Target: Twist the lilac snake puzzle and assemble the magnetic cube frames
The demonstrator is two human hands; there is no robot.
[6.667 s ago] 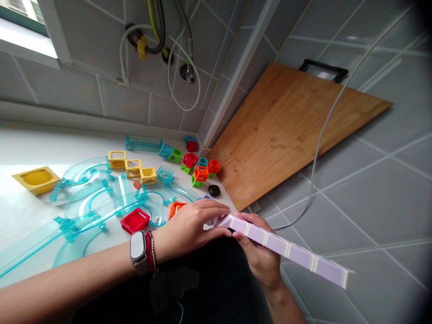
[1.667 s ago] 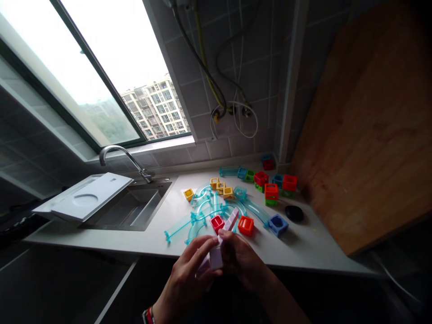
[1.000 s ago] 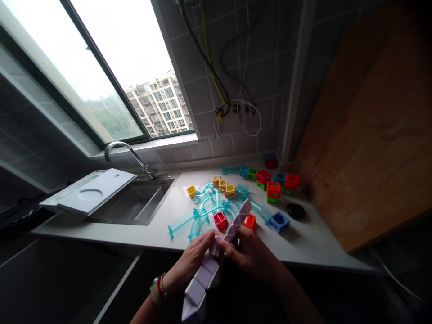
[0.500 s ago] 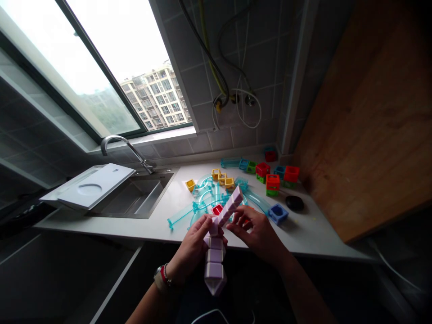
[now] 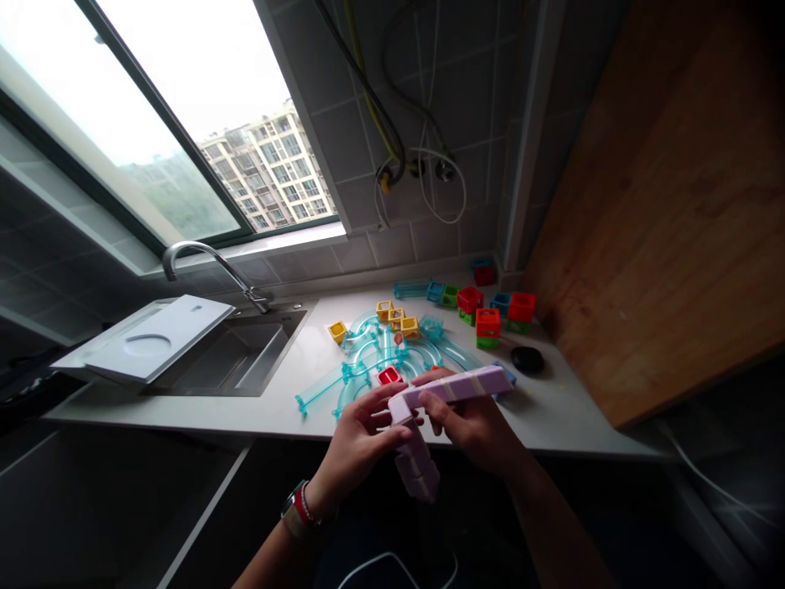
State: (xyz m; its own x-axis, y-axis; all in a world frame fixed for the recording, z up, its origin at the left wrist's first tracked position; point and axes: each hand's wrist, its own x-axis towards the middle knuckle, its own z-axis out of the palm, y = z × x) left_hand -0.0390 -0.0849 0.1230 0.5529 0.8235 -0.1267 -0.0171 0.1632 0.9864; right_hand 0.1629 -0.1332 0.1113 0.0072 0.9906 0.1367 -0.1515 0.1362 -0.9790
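Observation:
A lavender snake puzzle [image 5: 469,384] made of hinged segments is held in front of me, over the counter's near edge. It bends sharply near my left fingers: one straight stretch points right, and a shorter part hangs down toward me. My left hand [image 5: 361,433], with a watch and a red band at the wrist, is closed on the bend and the hanging part. My right hand [image 5: 475,429] grips the straight stretch between thumb and fingers. Just beyond the hands lie a red block [image 5: 389,375] and clear turquoise track pieces [image 5: 368,360]. A blue block [image 5: 509,371] is partly hidden behind the puzzle.
Yellow open cubes [image 5: 396,318] sit among the tracks, and stacked red and green cubes [image 5: 488,327] stand farther right. A black rounded object [image 5: 527,360] lies near the wooden board [image 5: 662,245]. Left is a sink [image 5: 245,360] with a faucet [image 5: 214,266] and white panel [image 5: 147,339].
The puzzle's upper stretch has swung down to the right, and its lower part has turned and shortened in view. My right hand has moved from beside it to gripping it. The view shifted slightly.

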